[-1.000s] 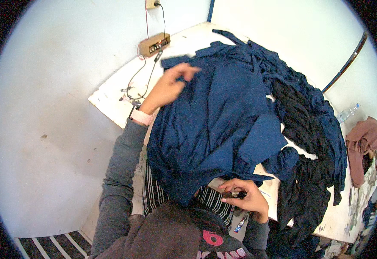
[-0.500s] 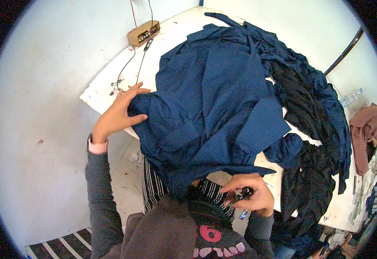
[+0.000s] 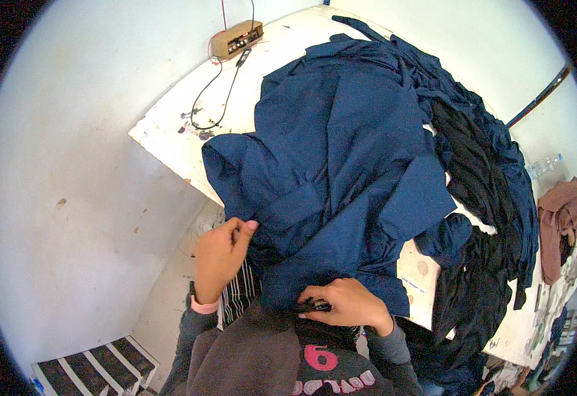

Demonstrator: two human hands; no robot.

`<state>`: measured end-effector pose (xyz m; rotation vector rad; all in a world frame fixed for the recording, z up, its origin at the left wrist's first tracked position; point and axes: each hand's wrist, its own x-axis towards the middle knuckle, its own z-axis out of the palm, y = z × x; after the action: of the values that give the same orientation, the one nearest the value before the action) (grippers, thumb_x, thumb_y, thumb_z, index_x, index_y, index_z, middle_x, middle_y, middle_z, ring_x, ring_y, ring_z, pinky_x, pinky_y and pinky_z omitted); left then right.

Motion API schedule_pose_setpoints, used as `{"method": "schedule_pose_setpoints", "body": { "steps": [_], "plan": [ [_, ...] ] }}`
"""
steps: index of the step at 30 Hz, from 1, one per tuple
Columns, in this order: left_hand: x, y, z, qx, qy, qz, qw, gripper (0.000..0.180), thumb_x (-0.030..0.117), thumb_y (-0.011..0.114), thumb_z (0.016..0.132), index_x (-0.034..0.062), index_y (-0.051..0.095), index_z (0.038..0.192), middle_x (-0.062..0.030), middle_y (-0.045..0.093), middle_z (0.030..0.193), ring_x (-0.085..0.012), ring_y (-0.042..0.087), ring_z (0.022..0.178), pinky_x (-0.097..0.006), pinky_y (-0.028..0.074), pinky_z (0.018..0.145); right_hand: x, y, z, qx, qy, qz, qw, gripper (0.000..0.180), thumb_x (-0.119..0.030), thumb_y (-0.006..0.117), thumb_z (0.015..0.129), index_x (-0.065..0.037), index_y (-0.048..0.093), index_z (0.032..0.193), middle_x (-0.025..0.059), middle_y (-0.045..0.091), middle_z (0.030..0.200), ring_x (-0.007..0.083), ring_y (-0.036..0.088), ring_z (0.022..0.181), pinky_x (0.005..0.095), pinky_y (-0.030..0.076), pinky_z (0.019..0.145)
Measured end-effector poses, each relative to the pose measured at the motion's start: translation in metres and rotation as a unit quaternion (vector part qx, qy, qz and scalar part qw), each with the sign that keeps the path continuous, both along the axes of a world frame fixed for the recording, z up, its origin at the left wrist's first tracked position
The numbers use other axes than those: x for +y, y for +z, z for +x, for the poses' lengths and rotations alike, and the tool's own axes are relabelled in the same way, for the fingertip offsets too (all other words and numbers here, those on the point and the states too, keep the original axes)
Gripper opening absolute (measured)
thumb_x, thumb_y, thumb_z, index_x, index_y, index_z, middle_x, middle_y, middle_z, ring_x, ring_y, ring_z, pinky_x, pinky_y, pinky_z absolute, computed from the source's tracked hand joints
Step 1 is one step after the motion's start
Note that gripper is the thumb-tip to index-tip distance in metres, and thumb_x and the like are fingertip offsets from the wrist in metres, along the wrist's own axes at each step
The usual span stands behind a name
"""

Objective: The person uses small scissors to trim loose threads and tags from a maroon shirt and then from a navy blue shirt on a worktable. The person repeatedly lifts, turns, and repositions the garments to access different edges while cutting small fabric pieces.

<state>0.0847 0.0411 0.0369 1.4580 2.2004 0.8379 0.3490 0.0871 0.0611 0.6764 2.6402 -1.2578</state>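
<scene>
As the left hand [image 3: 220,259] pinches navy fabric [image 3: 344,145], the right [image 3: 351,302] holds a tool [image 3: 315,305].

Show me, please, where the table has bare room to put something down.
Left, between the brown box and the navy cloth, around the black cable; smaller, between that cloth and the black cloth. The white table's middle is crowded.

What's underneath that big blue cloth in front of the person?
White tabletop shows beside the blue cloth, and striped fabric below its near left edge. Whatever lies under its middle is covered and can't be seen.
</scene>
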Motion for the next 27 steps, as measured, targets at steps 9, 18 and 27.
{"method": "schedule_pose_setpoints", "body": {
  "steps": [9,18,27],
  "plan": [
    [0.038,-0.016,0.031,-0.004,0.038,0.158,0.987,0.033,0.034,0.081,0.085,0.0057,0.064,0.089,-0.0102,0.069,0.086,-0.0222,0.067,0.071,-0.035,0.050,0.058,-0.044,-0.045,-0.016,0.130,-0.115,-0.104,0.979,0.030,-0.028,0.076,0.088,-0.013,0.067,0.112,0.0129,0.073,0.084,0.0322,0.071,0.075,0.0408,0.057,0.068],
    [0.016,0.028,0.024,-0.660,-0.011,0.227,0.716,0.035,-0.004,0.060,0.094,0.0085,0.045,0.123,-0.0039,0.063,0.118,-0.0118,0.068,0.097,-0.024,0.057,0.084,-0.022,0.023,0.014,0.315,-0.285,-0.070,0.903,0.021,-0.006,0.084,0.079,-0.007,0.076,0.098,0.0044,0.076,0.096,0.0110,0.066,0.072,0.0247,0.051,0.065],
    [-0.005,0.045,0.051,-0.549,-0.155,0.091,0.816,0.038,-0.003,0.062,0.097,0.0129,0.036,0.120,0.0071,0.052,0.080,0.0021,0.043,0.065,-0.018,0.029,0.056,0.022,0.029,-0.023,0.431,-0.270,0.147,0.848,0.029,0.005,0.083,0.073,-0.002,0.077,0.101,0.0092,0.068,0.099,0.0162,0.066,0.085,0.0255,0.052,0.069]
  ]
}}
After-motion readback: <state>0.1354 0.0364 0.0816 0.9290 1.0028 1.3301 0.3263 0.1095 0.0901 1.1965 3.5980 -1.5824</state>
